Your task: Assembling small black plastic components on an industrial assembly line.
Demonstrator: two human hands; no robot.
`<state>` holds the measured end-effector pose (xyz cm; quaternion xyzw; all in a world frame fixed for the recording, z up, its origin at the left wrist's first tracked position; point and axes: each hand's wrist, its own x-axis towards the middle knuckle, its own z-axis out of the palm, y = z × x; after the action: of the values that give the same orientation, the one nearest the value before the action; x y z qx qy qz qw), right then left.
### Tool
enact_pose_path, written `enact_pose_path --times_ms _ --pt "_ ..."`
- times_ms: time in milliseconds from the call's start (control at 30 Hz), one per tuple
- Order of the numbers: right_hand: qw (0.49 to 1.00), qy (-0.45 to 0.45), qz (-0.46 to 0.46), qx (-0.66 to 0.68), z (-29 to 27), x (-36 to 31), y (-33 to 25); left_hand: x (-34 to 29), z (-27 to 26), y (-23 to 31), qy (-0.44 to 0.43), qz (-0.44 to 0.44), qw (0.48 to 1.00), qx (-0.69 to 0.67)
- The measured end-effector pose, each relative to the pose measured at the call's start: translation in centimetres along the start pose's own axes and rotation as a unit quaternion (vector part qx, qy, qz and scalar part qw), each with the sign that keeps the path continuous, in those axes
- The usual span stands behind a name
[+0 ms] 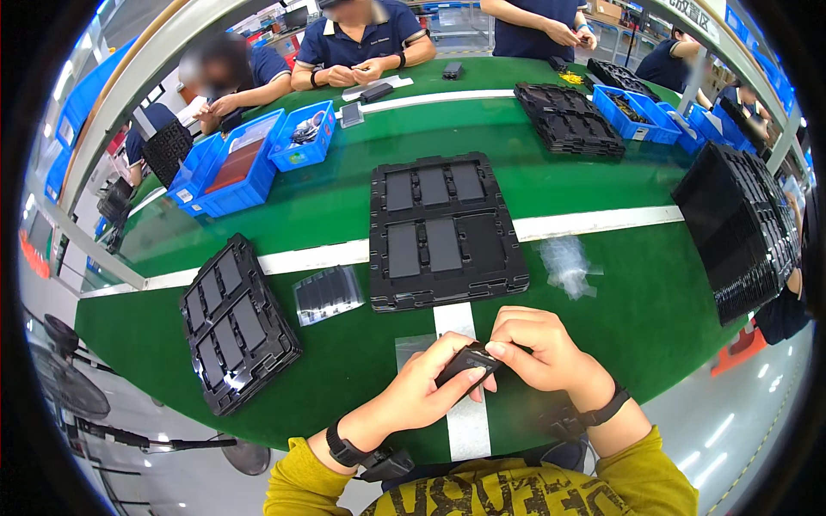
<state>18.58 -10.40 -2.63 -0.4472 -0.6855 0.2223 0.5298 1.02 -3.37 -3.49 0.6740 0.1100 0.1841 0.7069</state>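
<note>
My left hand [422, 389] and my right hand [538, 348] both grip one small flat black device [465, 361] just above the near edge of the green table [344, 202]. Fingers of both hands pinch its ends. Right in front of the hands lies a black moulded tray [443, 228] with several grey flat parts sitting in its pockets; one pocket at the lower right looks bare. A clear plastic sleeve [411, 347] lies flat under my left hand.
A second black tray [234, 322] of parts lies at the left, a clear bag [327, 294] beside it. Crumpled clear film [564, 265] lies right. A tall stack of black trays [740, 228] stands far right. Blue bins [249, 159] and other people sit across the table.
</note>
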Motion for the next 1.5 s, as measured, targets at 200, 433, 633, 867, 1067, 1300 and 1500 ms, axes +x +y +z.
enact_pose_path --times_ms 200,433,633,867,1067,1300,1500 --pt "1.0 -0.009 -0.02 -0.004 -0.4 0.0 -0.1 -0.3 0.0 0.0 -0.022 0.009 1.0 -0.02" --pt "0.99 -0.03 0.096 0.103 -0.7 -0.4 0.4 0.2 0.1 0.5 -0.003 -0.012 0.999 -0.045" --pt "0.986 -0.055 0.126 0.095 -0.7 -0.5 0.4 0.2 -0.3 0.9 -0.026 -0.053 0.995 -0.078" --pt "0.992 -0.025 0.106 0.059 -0.2 -0.6 0.1 0.2 -0.5 0.5 -0.016 -0.047 0.995 -0.087" --pt "0.999 -0.026 0.027 0.03 -1.0 -0.5 0.5 0.3 -0.6 0.9 -0.012 -0.073 0.992 -0.105" --pt "1.0 -0.012 0.022 0.018 -0.8 -0.5 0.1 0.4 -0.5 0.8 -0.005 -0.071 0.994 -0.087" --pt "0.999 -0.007 0.037 0.008 -0.9 -0.4 0.1 0.2 -0.3 0.6 0.006 -0.055 0.994 -0.09"
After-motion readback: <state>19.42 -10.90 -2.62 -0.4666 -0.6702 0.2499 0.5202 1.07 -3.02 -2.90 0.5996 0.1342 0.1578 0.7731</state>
